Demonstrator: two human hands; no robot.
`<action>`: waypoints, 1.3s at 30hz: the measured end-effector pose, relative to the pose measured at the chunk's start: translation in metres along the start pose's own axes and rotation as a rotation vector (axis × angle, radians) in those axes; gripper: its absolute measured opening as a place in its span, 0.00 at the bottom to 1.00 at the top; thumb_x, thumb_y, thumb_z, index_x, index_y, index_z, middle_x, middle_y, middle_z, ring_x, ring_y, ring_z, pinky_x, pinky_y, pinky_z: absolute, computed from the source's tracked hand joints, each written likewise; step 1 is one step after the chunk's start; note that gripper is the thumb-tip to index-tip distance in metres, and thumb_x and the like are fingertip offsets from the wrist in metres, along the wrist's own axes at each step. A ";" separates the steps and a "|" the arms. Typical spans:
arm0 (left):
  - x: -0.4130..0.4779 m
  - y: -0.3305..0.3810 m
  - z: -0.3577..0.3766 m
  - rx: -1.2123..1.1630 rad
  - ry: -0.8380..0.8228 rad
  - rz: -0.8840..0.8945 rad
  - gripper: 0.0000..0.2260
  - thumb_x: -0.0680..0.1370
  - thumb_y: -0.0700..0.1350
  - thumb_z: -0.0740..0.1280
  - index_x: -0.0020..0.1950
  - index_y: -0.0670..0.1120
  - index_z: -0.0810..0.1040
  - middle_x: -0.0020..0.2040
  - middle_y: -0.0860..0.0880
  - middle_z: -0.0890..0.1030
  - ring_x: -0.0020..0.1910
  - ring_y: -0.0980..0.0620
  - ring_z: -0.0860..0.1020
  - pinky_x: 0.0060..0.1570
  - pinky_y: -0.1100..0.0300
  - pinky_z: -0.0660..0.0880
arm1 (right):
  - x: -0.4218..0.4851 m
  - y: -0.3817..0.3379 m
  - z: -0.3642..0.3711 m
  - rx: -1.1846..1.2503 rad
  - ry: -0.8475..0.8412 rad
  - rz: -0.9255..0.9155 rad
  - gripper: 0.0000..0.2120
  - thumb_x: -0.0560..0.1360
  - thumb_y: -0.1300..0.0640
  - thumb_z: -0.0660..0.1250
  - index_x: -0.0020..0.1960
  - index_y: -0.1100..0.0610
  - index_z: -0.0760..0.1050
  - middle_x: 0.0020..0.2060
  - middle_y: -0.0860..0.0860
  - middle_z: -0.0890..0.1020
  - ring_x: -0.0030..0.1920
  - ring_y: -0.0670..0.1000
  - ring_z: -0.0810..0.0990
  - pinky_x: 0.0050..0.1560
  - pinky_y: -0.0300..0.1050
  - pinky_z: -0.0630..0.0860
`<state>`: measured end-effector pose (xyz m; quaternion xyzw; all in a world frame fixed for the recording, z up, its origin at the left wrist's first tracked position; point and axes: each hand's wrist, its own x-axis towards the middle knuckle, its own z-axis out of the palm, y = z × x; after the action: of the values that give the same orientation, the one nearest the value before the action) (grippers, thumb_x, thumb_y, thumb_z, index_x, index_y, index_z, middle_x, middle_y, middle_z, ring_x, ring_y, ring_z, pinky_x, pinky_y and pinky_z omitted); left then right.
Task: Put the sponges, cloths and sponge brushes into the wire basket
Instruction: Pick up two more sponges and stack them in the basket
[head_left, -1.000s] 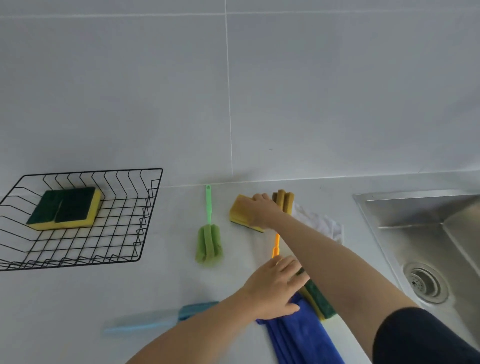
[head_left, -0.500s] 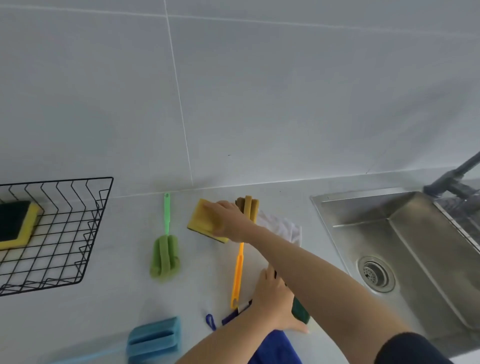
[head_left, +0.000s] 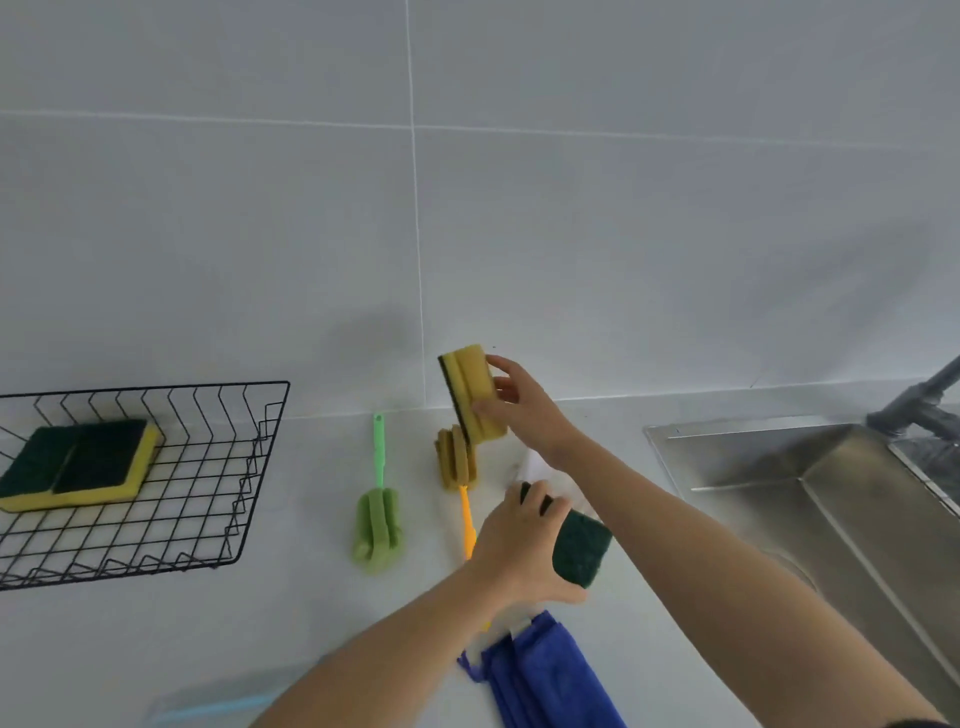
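My right hand (head_left: 524, 410) holds a yellow sponge (head_left: 474, 395) lifted off the counter, tilted on edge. My left hand (head_left: 514, 551) grips a second sponge (head_left: 579, 548) with its dark green scouring side showing. The black wire basket (head_left: 218, 519) sits at the left with two green-and-yellow sponges (head_left: 78, 465) in it. A green sponge brush (head_left: 378, 514) and an orange-handled sponge brush (head_left: 457, 462) lie on the counter between the basket and my hands. A blue cloth (head_left: 545, 675) lies near the front, and a white cloth (head_left: 535, 467) is mostly hidden under my right arm.
A steel sink (head_left: 831, 499) is set into the counter at the right, with a dark tap (head_left: 930, 400) above it. A light blue brush handle (head_left: 208, 704) lies at the front edge. The tiled wall (head_left: 415, 234) rises behind the counter.
My right hand has lifted the yellow sponge off the counter. My left hand has picked up the green-faced sponge from beside the blue cloth. The view shifted back left, showing more of the basket.
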<state>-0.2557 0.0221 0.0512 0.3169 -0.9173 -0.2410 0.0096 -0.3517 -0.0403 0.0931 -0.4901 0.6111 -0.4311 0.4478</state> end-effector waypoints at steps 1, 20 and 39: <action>-0.002 -0.007 -0.007 0.033 0.053 0.007 0.36 0.65 0.57 0.72 0.67 0.47 0.62 0.69 0.45 0.62 0.67 0.43 0.61 0.61 0.50 0.68 | -0.001 -0.008 -0.001 0.040 0.019 -0.007 0.26 0.75 0.61 0.64 0.71 0.52 0.60 0.57 0.53 0.74 0.55 0.51 0.74 0.52 0.42 0.73; -0.161 -0.156 -0.198 0.204 0.308 -0.095 0.37 0.64 0.52 0.75 0.69 0.53 0.62 0.71 0.45 0.51 0.68 0.47 0.60 0.66 0.57 0.66 | 0.007 -0.087 0.102 0.661 -0.223 0.183 0.12 0.76 0.59 0.50 0.47 0.62 0.72 0.37 0.57 0.80 0.40 0.55 0.80 0.37 0.49 0.79; -0.235 -0.342 -0.285 0.429 0.114 -0.166 0.53 0.62 0.48 0.76 0.74 0.52 0.41 0.71 0.46 0.55 0.69 0.47 0.59 0.65 0.53 0.69 | 0.082 -0.116 0.311 0.669 -0.248 0.200 0.22 0.77 0.67 0.50 0.64 0.45 0.65 0.56 0.59 0.76 0.51 0.58 0.78 0.43 0.56 0.80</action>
<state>0.1781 -0.1982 0.1812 0.3991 -0.9163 -0.0224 -0.0258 -0.0346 -0.1654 0.1245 -0.3027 0.4224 -0.4985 0.6939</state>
